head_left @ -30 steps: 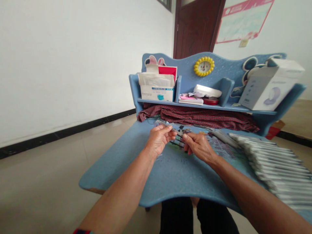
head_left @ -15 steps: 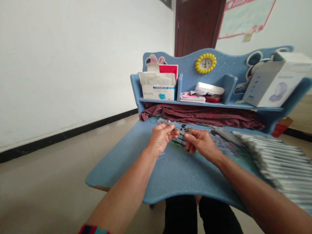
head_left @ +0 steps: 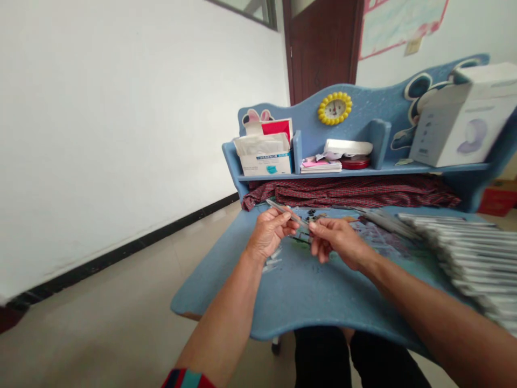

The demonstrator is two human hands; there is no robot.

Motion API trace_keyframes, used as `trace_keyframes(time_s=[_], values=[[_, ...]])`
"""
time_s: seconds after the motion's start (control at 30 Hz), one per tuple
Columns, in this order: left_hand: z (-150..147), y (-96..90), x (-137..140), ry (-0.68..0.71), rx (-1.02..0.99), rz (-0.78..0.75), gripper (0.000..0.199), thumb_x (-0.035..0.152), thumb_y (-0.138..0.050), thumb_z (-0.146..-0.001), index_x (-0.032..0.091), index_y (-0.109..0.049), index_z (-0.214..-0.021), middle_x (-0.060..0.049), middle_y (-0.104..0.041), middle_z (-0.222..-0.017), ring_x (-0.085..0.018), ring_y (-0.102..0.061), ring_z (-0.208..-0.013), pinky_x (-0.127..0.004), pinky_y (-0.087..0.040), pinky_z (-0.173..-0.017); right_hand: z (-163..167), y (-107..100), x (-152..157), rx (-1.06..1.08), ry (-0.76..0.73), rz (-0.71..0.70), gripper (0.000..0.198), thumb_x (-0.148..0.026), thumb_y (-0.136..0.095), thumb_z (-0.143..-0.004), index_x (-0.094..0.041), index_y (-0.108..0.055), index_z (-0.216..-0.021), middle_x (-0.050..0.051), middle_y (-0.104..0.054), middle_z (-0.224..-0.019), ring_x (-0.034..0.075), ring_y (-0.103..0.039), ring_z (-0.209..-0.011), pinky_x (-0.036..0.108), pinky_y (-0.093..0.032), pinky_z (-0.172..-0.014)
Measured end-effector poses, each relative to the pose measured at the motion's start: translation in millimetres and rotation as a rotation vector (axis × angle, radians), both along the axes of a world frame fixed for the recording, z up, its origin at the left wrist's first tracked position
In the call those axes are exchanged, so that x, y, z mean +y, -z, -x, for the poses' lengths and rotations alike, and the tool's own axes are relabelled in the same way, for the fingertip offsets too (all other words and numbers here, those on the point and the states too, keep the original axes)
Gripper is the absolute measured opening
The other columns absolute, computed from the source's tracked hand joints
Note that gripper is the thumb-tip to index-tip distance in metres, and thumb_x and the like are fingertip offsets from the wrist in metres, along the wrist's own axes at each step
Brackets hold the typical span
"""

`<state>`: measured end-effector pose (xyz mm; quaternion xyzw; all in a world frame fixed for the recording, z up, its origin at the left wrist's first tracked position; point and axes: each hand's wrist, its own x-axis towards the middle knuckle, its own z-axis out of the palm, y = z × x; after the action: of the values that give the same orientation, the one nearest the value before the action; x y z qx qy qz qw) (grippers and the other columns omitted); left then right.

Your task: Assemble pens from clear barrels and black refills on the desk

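Observation:
Above the middle of the blue desk [head_left: 299, 296], a thin, clear pen barrel [head_left: 278, 207] is held slanting between both hands. My left hand [head_left: 270, 231] pinches it between thumb and fingers near its middle. The thumb and forefinger of my right hand [head_left: 335, 240] close on its lower right end; the fingertips hide that tip. Small black parts [head_left: 312, 214] lie behind the hands, too small to name. Dark thin rods [head_left: 301, 238] show beneath the barrel. Several short whitish pieces [head_left: 272, 263] rest beside my left wrist.
A large stack of whitish pens [head_left: 472, 258] covers the right side, with a grey bundle of thin rods [head_left: 393, 223] beside it. Folded checked cloth [head_left: 347, 193] lies under the shelf, which holds a mask box [head_left: 266, 161] and a white carton [head_left: 452, 124].
The camera view has shifted, so the desk sits farther right. Both hands still grip the barrel in nearly the same pose. More of the whitish pieces by my left wrist now show.

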<state>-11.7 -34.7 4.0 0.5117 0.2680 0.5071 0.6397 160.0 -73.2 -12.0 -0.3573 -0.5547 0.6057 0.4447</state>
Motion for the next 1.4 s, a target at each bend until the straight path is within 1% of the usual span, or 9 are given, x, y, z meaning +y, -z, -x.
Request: trace_keyframes(time_s=[0.17,0.3,0.4,0.57,0.67,0.83,0.97,1.2,1.4], values=[[-8.9,-8.2,-5.8,0.0,0.249,-0.018,0.026,0.031,-0.071,-0.066,0.012,-0.058,-0.079,-0.005,-0.065,-0.067,-0.014,-0.061,-0.056,-0.025,-0.048,-0.054,0.7,3.5,3.9,-0.052,0.07,-0.094,0.028,-0.043,-0.06,-0.074,-0.016,-0.052,-0.072,-0.002,-0.061,-0.049,0.008,-0.05,-0.032,0.017,-0.036,-0.033],[-2.2,-25.6,-7.7,-0.165,0.667,-0.12,0.023,0.035,-0.064,-0.071,0.013,-0.06,-0.074,-0.005,-0.064,-0.065,-0.014,-0.06,-0.052,-0.023,-0.043,-0.048,-3.7,3.9,8.2,-0.022,0.143,-0.074,0.026,-0.04,-0.057,-0.075,-0.017,-0.049,-0.066,-0.002,-0.06,-0.047,0.007,-0.048,-0.03,0.016,-0.033,-0.031],[16.1,-34.0,-7.1,-0.274,1.023,-0.257,0.011,0.025,-0.06,-0.07,0.015,-0.061,-0.07,0.001,-0.056,-0.051,-0.012,-0.054,-0.048,-0.021,-0.037,-0.046,-6.8,3.6,10.6,-0.032,0.202,-0.056,0.024,-0.036,-0.056,-0.076,-0.017,-0.048,-0.064,-0.002,-0.059,-0.046,0.006,-0.047,-0.029,0.016,-0.031,-0.029],[47.9,-29.8,-10.3,-0.31,1.518,-0.377,0.012,0.009,-0.056,-0.063,0.016,-0.056,-0.053,0.003,-0.048,-0.046,-0.012,-0.046,-0.049,-0.022,-0.028,-0.049,-6.7,3.4,11.5,-0.084,0.189,-0.038,0.022,-0.031,-0.055,-0.078,-0.017,-0.047,-0.062,-0.003,-0.058,-0.044,0.006,-0.045,-0.028,0.016,-0.03,-0.029],[57.6,-20.4,-13.3,-0.273,1.647,-0.355,0.012,0.006,-0.057,-0.058,0.017,-0.057,-0.052,0.002,-0.05,-0.049,-0.012,-0.045,-0.052,-0.023,-0.027,-0.052,-5.2,2.5,10.0,-0.123,0.18,-0.043,0.021,-0.029,-0.055,-0.078,-0.017,-0.047,-0.062,-0.004,-0.056,-0.042,0.006,-0.045,-0.027,0.015,-0.031,-0.028],[62.0,-2.5,-11.0,-0.212,1.661,-0.341,0.012,0.006,-0.056,-0.058,0.018,-0.058,-0.055,0.002,-0.051,-0.051,-0.012,-0.045,-0.052,-0.023,-0.027,-0.053,-3.1,3.3,8.1,-0.172,0.16,-0.047,0.02,-0.026,-0.053,-0.079,-0.017,-0.048,-0.062,-0.004,-0.056,-0.041,0.006,-0.045,-0.028,0.015,-0.031,-0.029],[65.9,6.3,-5.9,-0.24,1.578,-0.305,0.013,0.005,-0.055,-0.058,0.017,-0.054,-0.052,0.003,-0.05,-0.05,-0.012,-0.046,-0.053,-0.022,-0.028,-0.052,-1.9,8.1,10.1,-0.199,0.148,-0.048,0.018,-0.028,-0.055,-0.078,-0.017,-0.05,-0.064,-0.005,-0.055,-0.042,0.006,-0.044,-0.028,0.015,-0.031,-0.029],[75.1,-7.3,-14.0,-0.263,1.019,0.033,0.01,0.018,-0.061,-0.062,0.016,-0.054,-0.069,0.001,-0.058,-0.052,-0.013,-0.055,-0.049,-0.022,-0.037,-0.047,-1.9,13.8,10.5,-0.267,0.074,-0.151,0.017,-0.027,-0.059,-0.074,-0.017,-0.052,-0.063,-0.004,-0.055,-0.043,0.007,-0.046,-0.03,0.016,-0.031,-0.031],[75.4,-25.9,-24.3,-0.296,0.655,0.082,0.022,0.02,-0.07,-0.057,0.013,-0.058,-0.074,-0.003,-0.063,-0.064,-0.011,-0.057,-0.052,-0.024,-0.044,-0.051,0.8,13.0,5.3,-0.263,-0.014,-0.217,0.014,-0.027,-0.059,-0.072,-0.017,-0.055,-0.064,-0.005,-0.053,-0.043,0.006,-0.043,-0.031,0.017,-0.031,-0.033]])
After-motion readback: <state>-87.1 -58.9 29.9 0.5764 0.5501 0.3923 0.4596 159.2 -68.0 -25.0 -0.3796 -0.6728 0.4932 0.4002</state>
